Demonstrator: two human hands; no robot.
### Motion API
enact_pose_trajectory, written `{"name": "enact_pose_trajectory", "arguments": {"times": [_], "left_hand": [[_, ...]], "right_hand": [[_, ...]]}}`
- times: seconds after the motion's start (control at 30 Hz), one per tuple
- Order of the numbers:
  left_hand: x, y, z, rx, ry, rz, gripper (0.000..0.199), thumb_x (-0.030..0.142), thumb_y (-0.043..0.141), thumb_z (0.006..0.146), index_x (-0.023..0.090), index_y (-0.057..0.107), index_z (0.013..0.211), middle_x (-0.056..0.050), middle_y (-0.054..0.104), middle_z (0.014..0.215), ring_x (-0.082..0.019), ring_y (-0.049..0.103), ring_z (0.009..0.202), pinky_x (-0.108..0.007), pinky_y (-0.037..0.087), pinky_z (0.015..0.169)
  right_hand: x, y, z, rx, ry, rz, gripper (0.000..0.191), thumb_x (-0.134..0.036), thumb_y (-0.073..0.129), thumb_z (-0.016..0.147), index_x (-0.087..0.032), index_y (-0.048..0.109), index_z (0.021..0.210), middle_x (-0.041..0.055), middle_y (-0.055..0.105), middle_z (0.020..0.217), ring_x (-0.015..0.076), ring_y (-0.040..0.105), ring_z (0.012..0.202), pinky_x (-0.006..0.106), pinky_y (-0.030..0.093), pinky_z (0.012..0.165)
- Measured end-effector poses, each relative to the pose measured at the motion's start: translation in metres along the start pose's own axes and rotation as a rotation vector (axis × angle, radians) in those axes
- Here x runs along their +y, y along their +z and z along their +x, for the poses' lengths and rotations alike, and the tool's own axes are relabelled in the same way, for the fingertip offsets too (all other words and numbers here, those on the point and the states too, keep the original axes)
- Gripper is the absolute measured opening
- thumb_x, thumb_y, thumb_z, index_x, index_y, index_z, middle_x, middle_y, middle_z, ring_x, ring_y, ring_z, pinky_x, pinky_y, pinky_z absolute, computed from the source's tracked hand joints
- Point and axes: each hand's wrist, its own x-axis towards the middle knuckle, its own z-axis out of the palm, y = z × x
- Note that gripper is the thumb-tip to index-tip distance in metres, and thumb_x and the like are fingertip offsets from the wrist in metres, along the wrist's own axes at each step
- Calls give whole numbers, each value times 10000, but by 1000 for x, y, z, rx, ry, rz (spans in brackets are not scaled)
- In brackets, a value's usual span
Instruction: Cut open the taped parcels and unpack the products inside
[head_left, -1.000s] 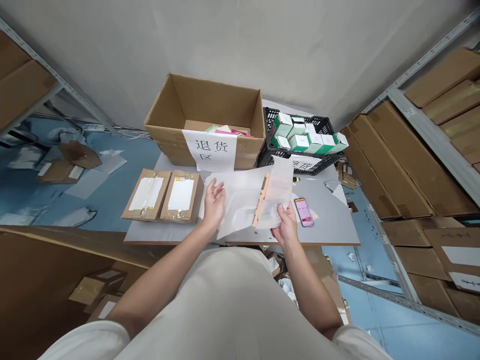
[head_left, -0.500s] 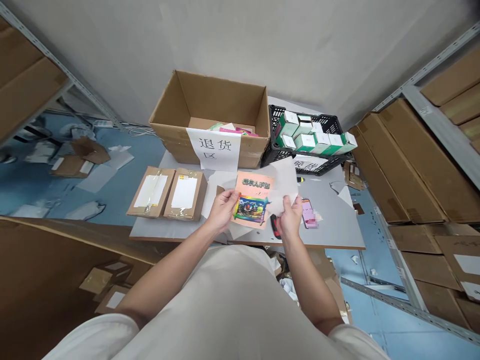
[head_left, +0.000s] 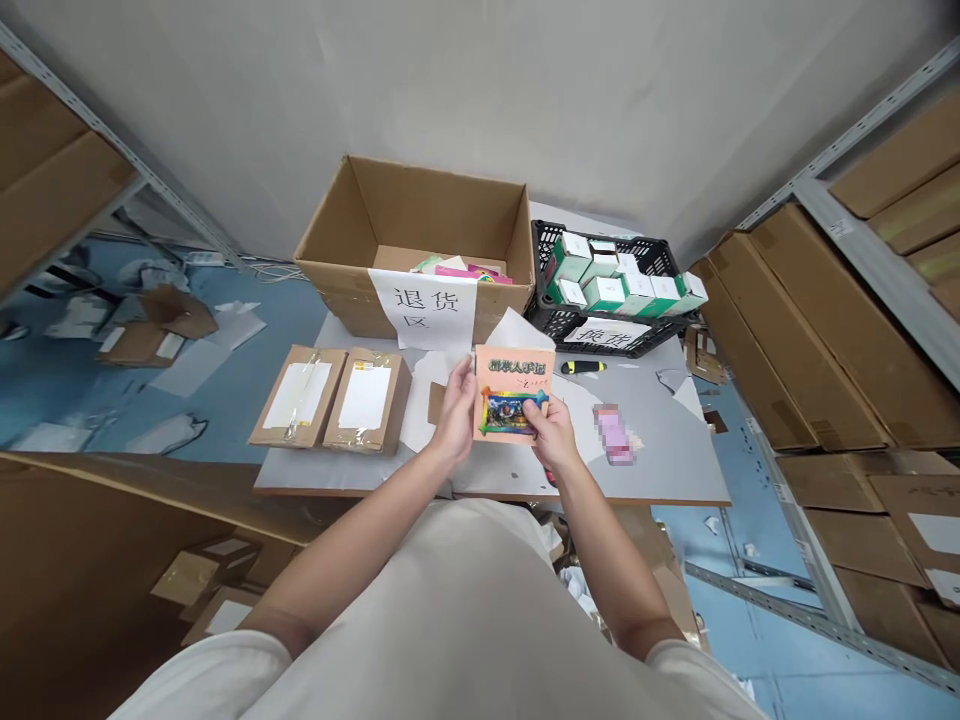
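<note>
A pink book [head_left: 514, 365] with a colourful framed picture on its cover is held upright over the table, front toward me. My left hand [head_left: 455, 415] holds its left edge, with part of the fingers hidden behind it. My right hand [head_left: 555, 435] grips the lower right corner, thumb pressed on the cover. White paper [head_left: 514, 328] shows just behind the book's top edge. Below my right hand, a red and black tool [head_left: 550, 478] is mostly covered.
Two taped cartons [head_left: 367, 400] stand at the left of the table [head_left: 667, 455]. Behind are a large open box [head_left: 337, 290] and a black crate [head_left: 544, 315] of green-white boxes. A yellow-black cutter [head_left: 583, 367] and a blurred phone [head_left: 615, 435] lie right. Shelves flank both sides.
My right hand has let go of the white sheet and now grips the book's lower right corner. The sheet is down behind the book. My left hand has shifted along the left edge.
</note>
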Motion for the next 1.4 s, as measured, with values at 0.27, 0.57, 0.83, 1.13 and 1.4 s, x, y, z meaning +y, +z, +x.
{"name": "enact_pose_trajectory", "arguments": {"times": [0.27,0.57,0.83,1.13,1.4], "left_hand": [[44,9,64,-62,81,190,300,340,768,638,149,657,840,-56,724,807,-239,680,832,-351,537,764],[131,15,185,84,674,405,250,202,604,760,141,576,1001,-94,681,994,-176,647,908,-301,496,836],[121,-59,143,257,613,1135,97,214,643,727,144,575,733,-116,663,804,-328,602,1021,-427,395,955],[35,-80,51,45,262,995,566,456,693,726,150,596,1192,-202,509,1375,-358,358,1365,-502,267,1117],[3,-52,-29,-257,-216,187,428,391,733,752,172,668,1115,-44,691,823,-89,595,545,-229,517,586]], "right_hand": [[-7,-11,10,-9,9,140,409,-471,786,658,-218,637,942,33,744,917,239,706,916,443,576,825],[0,-41,-7,381,-89,308,372,-458,706,769,-248,597,1056,22,726,1056,195,696,963,422,573,847],[10,-41,-13,415,-76,326,383,-422,704,767,-243,598,1088,24,723,1062,185,700,931,406,575,831],[23,-4,0,227,-43,174,433,-268,654,681,-233,574,1106,32,712,1069,214,698,902,400,574,803],[-2,-6,7,53,-138,25,518,-437,565,811,-260,505,1294,69,627,1254,227,637,1059,378,557,826]]}}
